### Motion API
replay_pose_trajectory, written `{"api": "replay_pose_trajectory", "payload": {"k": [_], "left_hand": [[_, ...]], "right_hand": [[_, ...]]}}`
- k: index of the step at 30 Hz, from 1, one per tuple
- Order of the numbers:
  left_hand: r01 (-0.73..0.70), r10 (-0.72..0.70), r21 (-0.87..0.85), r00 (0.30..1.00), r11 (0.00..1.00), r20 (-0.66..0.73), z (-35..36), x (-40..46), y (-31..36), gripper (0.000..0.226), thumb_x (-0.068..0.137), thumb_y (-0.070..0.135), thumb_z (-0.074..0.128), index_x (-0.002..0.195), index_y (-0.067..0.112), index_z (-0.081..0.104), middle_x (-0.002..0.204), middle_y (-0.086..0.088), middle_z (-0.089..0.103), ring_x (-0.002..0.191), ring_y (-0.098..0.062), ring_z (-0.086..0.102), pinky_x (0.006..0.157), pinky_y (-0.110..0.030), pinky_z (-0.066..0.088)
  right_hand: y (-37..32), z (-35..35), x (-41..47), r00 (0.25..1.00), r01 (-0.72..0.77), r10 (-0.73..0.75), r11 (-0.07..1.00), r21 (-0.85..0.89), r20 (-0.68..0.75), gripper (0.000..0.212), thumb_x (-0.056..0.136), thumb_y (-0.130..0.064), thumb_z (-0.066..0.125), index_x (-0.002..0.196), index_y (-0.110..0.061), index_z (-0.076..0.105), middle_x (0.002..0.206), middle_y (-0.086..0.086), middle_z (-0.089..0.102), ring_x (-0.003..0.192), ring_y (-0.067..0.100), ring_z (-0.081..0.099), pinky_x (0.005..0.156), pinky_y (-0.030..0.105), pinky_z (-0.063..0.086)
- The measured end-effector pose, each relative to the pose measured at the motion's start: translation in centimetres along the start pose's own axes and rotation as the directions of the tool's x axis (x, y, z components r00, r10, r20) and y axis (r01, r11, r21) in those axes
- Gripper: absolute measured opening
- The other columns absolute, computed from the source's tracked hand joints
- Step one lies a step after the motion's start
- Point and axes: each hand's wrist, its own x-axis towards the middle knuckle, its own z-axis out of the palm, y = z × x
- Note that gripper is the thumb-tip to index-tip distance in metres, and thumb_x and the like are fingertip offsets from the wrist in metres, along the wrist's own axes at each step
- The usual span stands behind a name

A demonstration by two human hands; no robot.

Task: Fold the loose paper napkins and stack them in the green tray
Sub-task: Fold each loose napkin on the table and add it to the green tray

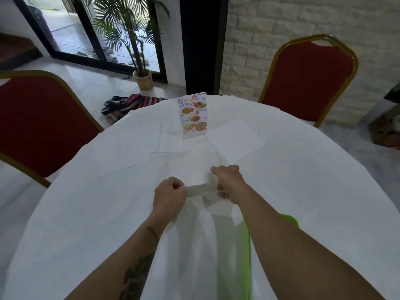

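My left hand (170, 197) and my right hand (227, 180) both pinch one white paper napkin (202, 190) held above the table's middle; it hangs down between them. The green tray (291, 220) lies near the front right, mostly hidden under my right forearm and the hanging napkin. Loose white napkins lie flat further back: one (234, 139) to the right of the menu stand, another (172, 138) to its left, and one (121, 155) at the left.
A round table with a white cloth (86, 224) fills the view. A menu stand (193, 115) is upright at the far side. Two red chairs with gold frames stand at the left (41, 124) and far right (309, 79).
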Motion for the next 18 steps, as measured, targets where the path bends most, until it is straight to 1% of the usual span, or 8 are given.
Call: {"api": "replay_pose_trajectory", "payload": {"k": [2, 5, 7, 10, 12, 15, 17, 18], "left_hand": [[0.007, -0.007, 0.001, 1.000, 1.000, 0.014, -0.3, -0.8, -0.5, 0.014, 0.078, 0.012, 0.051, 0.076, 0.020, 0.063, 0.086, 0.002, 0.062, 0.078, -0.014, 0.058, 0.063, -0.026, 0.045], [-0.017, 0.016, 0.032, 0.999, 0.999, 0.029, -0.8, -1.9, -1.4, 0.014, 0.077, 0.013, 0.051, 0.074, 0.020, 0.062, 0.087, 0.003, 0.062, 0.079, -0.012, 0.058, 0.065, -0.025, 0.045], [-0.035, 0.032, 0.054, 0.998, 0.998, 0.049, -1.2, -2.6, -1.9, 0.013, 0.078, 0.013, 0.053, 0.074, 0.021, 0.062, 0.089, 0.004, 0.061, 0.080, -0.011, 0.057, 0.066, -0.023, 0.044], [-0.063, 0.055, 0.085, 0.994, 0.994, 0.091, -1.7, -3.4, -2.7, 0.015, 0.081, 0.014, 0.054, 0.077, 0.024, 0.063, 0.093, 0.005, 0.060, 0.083, -0.010, 0.057, 0.074, -0.023, 0.047], [-0.071, 0.061, 0.088, 0.992, 0.994, 0.111, -1.9, -3.9, -3.2, 0.017, 0.082, 0.013, 0.053, 0.083, 0.025, 0.065, 0.095, 0.007, 0.059, 0.086, -0.009, 0.058, 0.080, -0.024, 0.047], [-0.085, 0.076, 0.083, 0.991, 0.993, 0.112, -2.6, -4.5, -3.7, 0.019, 0.084, 0.011, 0.052, 0.087, 0.024, 0.066, 0.097, 0.006, 0.059, 0.087, -0.008, 0.057, 0.080, -0.022, 0.044], [-0.083, 0.075, 0.080, 0.993, 0.993, 0.091, -3.1, -4.8, -4.2, 0.021, 0.084, 0.010, 0.051, 0.087, 0.025, 0.065, 0.097, 0.006, 0.059, 0.087, -0.008, 0.057, 0.079, -0.021, 0.043], [-0.080, 0.074, 0.079, 0.995, 0.994, 0.071, -3.4, -5.0, -4.5, 0.022, 0.084, 0.009, 0.051, 0.086, 0.026, 0.065, 0.097, 0.006, 0.059, 0.087, -0.008, 0.057, 0.078, -0.021, 0.043]], "right_hand": [[0.1, 0.6, -0.3, 0.995, -0.080, 0.073, 0.991, 0.110, 0.062, 0.055, 0.081, -0.036, 0.063, 0.127, -0.011, 0.045, 0.111, 0.016, 0.064, 0.083, 0.029, 0.063, 0.061, 0.035, 0.055], [0.4, 1.0, -1.3, 0.978, -0.149, 0.106, 0.957, 0.247, 0.178, 0.028, 0.089, -0.024, 0.063, 0.110, -0.006, 0.058, 0.094, 0.017, 0.066, 0.079, 0.032, 0.063, 0.072, 0.041, 0.056], [0.9, 1.2, -1.6, 0.975, -0.141, 0.085, 0.951, 0.275, 0.204, 0.022, 0.090, -0.015, 0.062, 0.106, -0.001, 0.062, 0.093, 0.019, 0.066, 0.078, 0.032, 0.063, 0.076, 0.042, 0.056], [1.2, 1.5, -2.4, 0.989, -0.076, 0.042, 0.967, 0.244, 0.143, 0.016, 0.086, -0.008, 0.063, 0.102, -0.002, 0.065, 0.102, 0.020, 0.069, 0.086, 0.031, 0.063, 0.077, 0.040, 0.055], [1.1, 1.6, -3.0, 0.995, -0.013, -0.006, 0.982, 0.186, 0.104, 0.008, 0.085, -0.006, 0.063, 0.093, -0.006, 0.065, 0.106, 0.019, 0.070, 0.088, 0.029, 0.064, 0.079, 0.039, 0.055], [1.0, 1.9, -3.7, 0.985, 0.166, -0.161, 0.983, -0.074, 0.062, 0.004, 0.082, -0.010, 0.066, 0.086, -0.010, 0.065, 0.096, 0.012, 0.068, 0.080, 0.022, 0.062, 0.070, 0.031, 0.050], [1.0, 2.3, -4.5, 0.959, 0.274, -0.245, 0.926, -0.259, 0.139, 0.010, 0.081, -0.016, 0.071, 0.090, -0.013, 0.066, 0.095, 0.004, 0.066, 0.086, 0.019, 0.062, 0.073, 0.030, 0.048], [1.2, 2.5, -4.7, 0.948, 0.300, -0.239, 0.892, -0.340, 0.210, 0.016, 0.081, -0.020, 0.073, 0.095, -0.013, 0.068, 0.098, 0.003, 0.066, 0.091, 0.019, 0.062, 0.076, 0.030, 0.048]]}}
